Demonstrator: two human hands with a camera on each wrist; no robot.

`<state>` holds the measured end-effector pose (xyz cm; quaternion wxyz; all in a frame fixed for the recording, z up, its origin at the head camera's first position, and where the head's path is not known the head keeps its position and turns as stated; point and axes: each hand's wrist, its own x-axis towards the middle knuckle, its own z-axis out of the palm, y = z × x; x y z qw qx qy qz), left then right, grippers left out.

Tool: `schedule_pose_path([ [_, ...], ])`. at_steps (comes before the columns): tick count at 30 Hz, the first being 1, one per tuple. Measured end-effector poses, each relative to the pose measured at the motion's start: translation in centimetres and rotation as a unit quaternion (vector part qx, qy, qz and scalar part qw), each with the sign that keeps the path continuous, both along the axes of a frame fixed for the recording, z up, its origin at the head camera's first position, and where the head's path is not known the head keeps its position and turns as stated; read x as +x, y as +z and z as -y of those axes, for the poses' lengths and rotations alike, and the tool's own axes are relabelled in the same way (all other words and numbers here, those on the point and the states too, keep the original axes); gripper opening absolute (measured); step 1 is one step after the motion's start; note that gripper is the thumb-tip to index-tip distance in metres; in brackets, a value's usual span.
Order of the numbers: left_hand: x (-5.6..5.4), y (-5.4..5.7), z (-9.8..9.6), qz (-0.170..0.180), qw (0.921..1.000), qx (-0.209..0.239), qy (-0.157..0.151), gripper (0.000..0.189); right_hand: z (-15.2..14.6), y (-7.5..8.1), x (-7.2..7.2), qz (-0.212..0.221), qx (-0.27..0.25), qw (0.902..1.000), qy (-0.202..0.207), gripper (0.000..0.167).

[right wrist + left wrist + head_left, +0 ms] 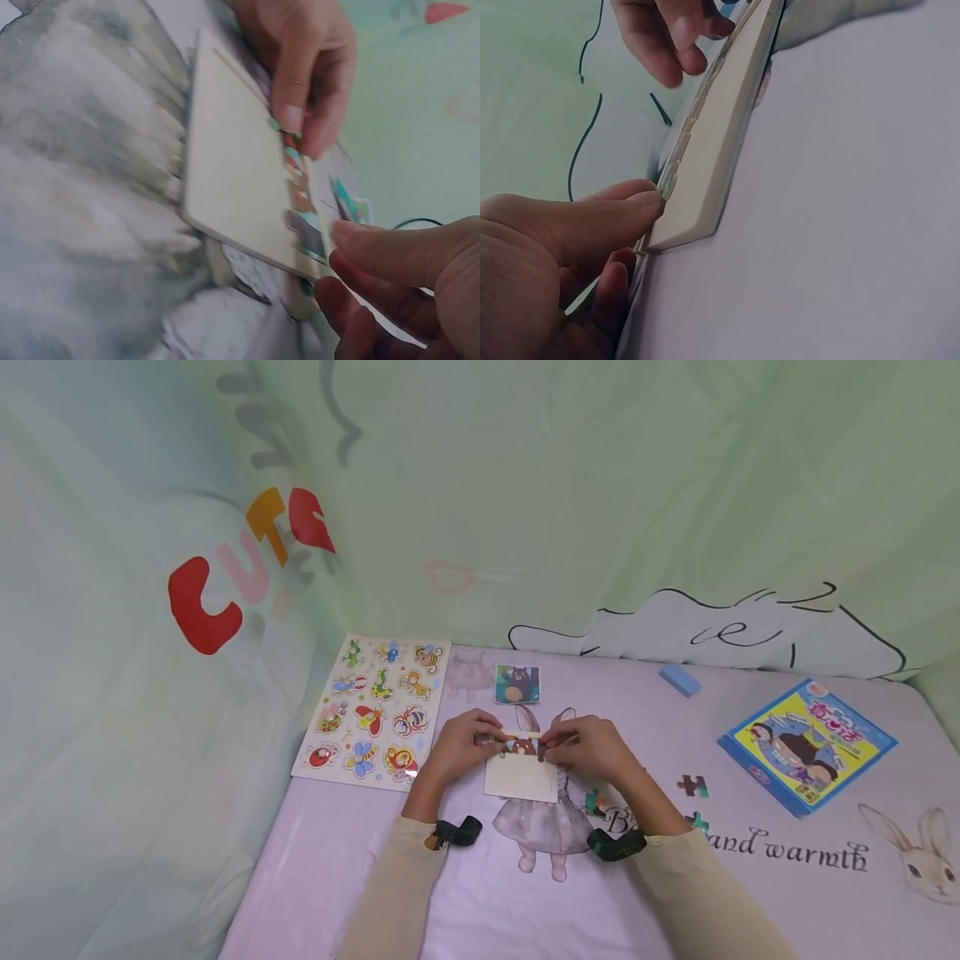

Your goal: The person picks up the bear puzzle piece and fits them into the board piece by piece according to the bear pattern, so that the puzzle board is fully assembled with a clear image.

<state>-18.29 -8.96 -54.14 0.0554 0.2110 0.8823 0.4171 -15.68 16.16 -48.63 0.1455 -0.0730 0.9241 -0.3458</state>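
Note:
A cream puzzle tray (521,779) is held between both hands above the printed tablecloth. Along its far edge sits a strip of joined jigsaw pieces (522,746) with a brown bear's face; the rest of the tray's face is bare. My left hand (461,747) pinches the far left corner, thumb (641,210) on top by the pieces and fingers curled below. At the far right corner, my right hand (596,747) grips the edge between thumb (360,240) and fingers. Beyond the tray lies a square bear picture (517,683).
Loose jigsaw pieces lie to the right: one piece (693,785) in the open, another piece (597,802) beside the right wrist. A blue puzzle box (810,747) and a blue block (680,680) rest farther right. On the left is an insect picture board (367,714).

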Motion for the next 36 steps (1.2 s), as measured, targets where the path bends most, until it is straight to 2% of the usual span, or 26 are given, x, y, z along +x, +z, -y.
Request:
schedule_pose_path([
  [4,0.1,0.1,0.0,0.002,1.0,-0.001,-0.003,0.012,-1.3,0.9,0.1,-0.001,0.0,0.9998,-0.02,0.026],
  [9,0.1,0.3,0.0,0.006,1.0,-0.003,-0.002,0.012,-3.1,1.6,0.3,-0.012,0.027,0.9995,-0.011,0.025],
  [13,0.1,0.3,0.0,0.007,1.0,-0.006,0.001,0.012,-4.1,1.9,0.6,0.001,0.049,0.9987,-0.012,0.026],
  [20,0.1,0.1,0.1,0.012,0.9999,0.0,0.007,0.012,-5.3,1.6,1.3,0.005,0.084,0.9965,-0.004,0.023],
  [36,0.1,0.2,0.0,0.013,0.9998,0.011,0.006,0.011,-6.4,0.7,1.4,0.053,0.097,0.9936,-0.023,0.023],
])
